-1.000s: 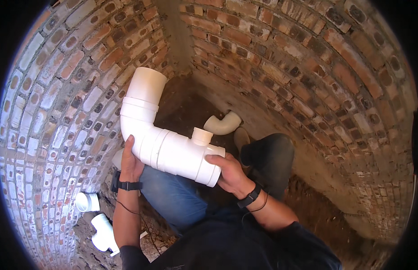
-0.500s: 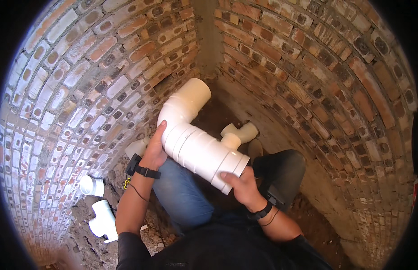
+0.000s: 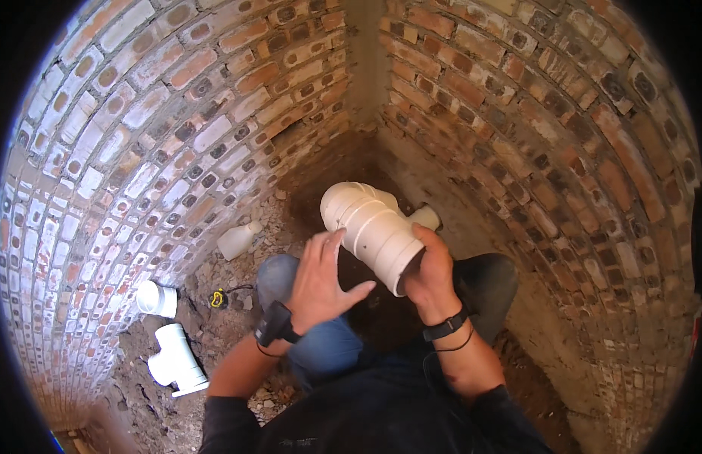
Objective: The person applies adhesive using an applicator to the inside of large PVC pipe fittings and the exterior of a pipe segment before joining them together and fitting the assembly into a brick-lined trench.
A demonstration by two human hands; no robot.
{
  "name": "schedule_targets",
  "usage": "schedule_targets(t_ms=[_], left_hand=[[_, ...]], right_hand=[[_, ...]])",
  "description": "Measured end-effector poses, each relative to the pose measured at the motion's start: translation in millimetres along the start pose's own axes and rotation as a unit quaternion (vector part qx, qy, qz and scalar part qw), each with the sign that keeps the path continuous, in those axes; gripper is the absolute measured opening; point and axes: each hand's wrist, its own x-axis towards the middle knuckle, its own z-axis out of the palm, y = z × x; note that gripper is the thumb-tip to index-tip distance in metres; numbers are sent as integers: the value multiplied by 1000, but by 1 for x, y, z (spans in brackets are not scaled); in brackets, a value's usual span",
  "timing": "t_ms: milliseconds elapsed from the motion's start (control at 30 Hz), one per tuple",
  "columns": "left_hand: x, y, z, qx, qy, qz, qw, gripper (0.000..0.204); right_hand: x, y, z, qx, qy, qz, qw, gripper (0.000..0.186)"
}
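In front of me a white plastic drainpipe assembly (image 3: 375, 233) slants from the upper left down to the right, its elbow end turned downward and away. My right hand (image 3: 432, 276) grips its near open end, the thumb along the outside and the fingers at or inside the mouth, partly hidden. Beside the pipe's left side is my left hand (image 3: 321, 274), fingers stretched and thumb spread, holding nothing; I cannot tell if its fingertips touch the pipe. Just behind the assembly, part of another white pipe fitting (image 3: 425, 218) shows.
Brick walls (image 3: 169, 129) (image 3: 510, 144) close in on both sides and meet in a corner ahead. On the rubble to my left lie a white tee fitting (image 3: 175, 357), a short white fitting (image 3: 156, 299), a small yellow-and-black object (image 3: 217, 297) and a whitish bottle (image 3: 239, 240).
The pipe assembly has turned, so its elbow end now points down and away instead of up. My left hand has come off the elbow and moved right and nearer. My right hand still holds the near end.
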Motion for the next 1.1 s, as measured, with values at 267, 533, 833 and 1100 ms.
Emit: schedule_targets(t_ms=[267,533,833,1100], left_hand=[[2,27,37,-120,-172,-264,942,103],[11,4,72,-122,-109,-302,939,88],[67,-73,34,-372,-136,-399,827,36],[99,-45,-6,-288,-251,-323,866,41]], right_hand=[[26,32,-8,34,61,-1,998,40],[57,68,-30,53,99,-10,994,32],[25,38,-1,-131,-117,-22,984,36],[21,-59,-66,-532,15,-247,810,32]])
